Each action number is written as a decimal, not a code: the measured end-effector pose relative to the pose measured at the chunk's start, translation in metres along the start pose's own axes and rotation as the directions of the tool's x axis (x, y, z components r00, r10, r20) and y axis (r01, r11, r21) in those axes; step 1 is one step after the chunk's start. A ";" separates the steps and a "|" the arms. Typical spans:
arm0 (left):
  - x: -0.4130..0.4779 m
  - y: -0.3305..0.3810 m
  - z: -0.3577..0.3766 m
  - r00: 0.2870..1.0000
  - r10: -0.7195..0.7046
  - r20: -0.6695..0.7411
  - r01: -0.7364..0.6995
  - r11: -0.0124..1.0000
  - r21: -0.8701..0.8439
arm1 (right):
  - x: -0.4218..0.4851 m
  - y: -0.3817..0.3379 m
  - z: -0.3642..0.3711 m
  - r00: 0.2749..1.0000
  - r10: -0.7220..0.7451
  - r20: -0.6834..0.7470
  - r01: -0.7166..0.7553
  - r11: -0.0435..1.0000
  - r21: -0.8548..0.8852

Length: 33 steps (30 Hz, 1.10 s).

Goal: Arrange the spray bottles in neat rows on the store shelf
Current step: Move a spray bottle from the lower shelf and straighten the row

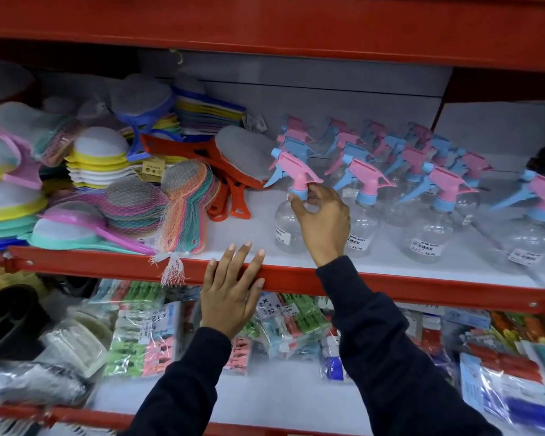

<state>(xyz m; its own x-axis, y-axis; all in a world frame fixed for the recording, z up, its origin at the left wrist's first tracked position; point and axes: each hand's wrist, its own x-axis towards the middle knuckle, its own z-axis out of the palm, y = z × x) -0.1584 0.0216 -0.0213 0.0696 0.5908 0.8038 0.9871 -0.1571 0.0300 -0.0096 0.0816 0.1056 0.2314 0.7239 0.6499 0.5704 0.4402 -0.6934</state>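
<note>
Red-edged store shelf (390,286) carries clear spray bottles (422,196) in rows on its right half, sponges and netted scrubbers (170,202) piled on its left. Bare white surface lies between them near the front edge. Right hand (323,220) pinches the neck of the leftmost front bottle (288,215), fingers closed on it. Left hand (233,291) rests flat and open on the front lip, just left of that bottle.

The spray bottles (291,209) on the right are showing clear bodies, pink heads and light blue triggers and collars. The shelf (422,286) is showing a red front edge and a white deck, while far left the strainers (98,152) are showing yellow, pink, mint and orange rims.
</note>
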 end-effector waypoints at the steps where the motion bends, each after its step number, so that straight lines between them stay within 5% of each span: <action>1: 0.000 0.000 -0.001 1.000 -0.003 0.009 0.003 1.000 -0.005 | 0.000 0.000 -0.001 1.000 0.005 0.008 -0.005 1.000 0.014; 14: 0.035 0.028 -0.042 0.965 -0.195 0.177 0.238 0.934 -0.267 | -0.036 0.018 -0.032 0.950 0.092 0.297 -0.148 0.974 0.171; 19: 0.090 0.027 -0.039 0.782 -0.191 0.593 0.438 0.845 -0.306 | -0.031 0.018 -0.033 0.909 0.125 0.397 -0.169 0.983 0.077; 21: 0.100 0.025 -0.034 0.740 -0.133 0.659 0.460 0.815 -0.352 | -0.029 0.017 -0.034 0.902 0.133 0.412 -0.173 0.983 0.062; 30: 0.092 0.022 -0.021 0.806 -0.175 0.565 0.473 0.764 -0.439 | -0.030 0.013 -0.047 0.906 0.087 0.414 -0.138 0.986 0.095; 33: 0.088 0.045 -0.034 0.902 -0.286 0.324 0.420 0.758 -0.499 | -0.036 0.019 -0.063 0.965 0.060 0.253 -0.115 0.972 0.206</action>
<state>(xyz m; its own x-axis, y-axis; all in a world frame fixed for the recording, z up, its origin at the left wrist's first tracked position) -0.1127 0.0392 0.0712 -0.1729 0.8342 0.5237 0.7055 -0.2662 0.6569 0.0431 0.0306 0.0887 0.0580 0.8600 0.5070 0.3655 0.4543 -0.8124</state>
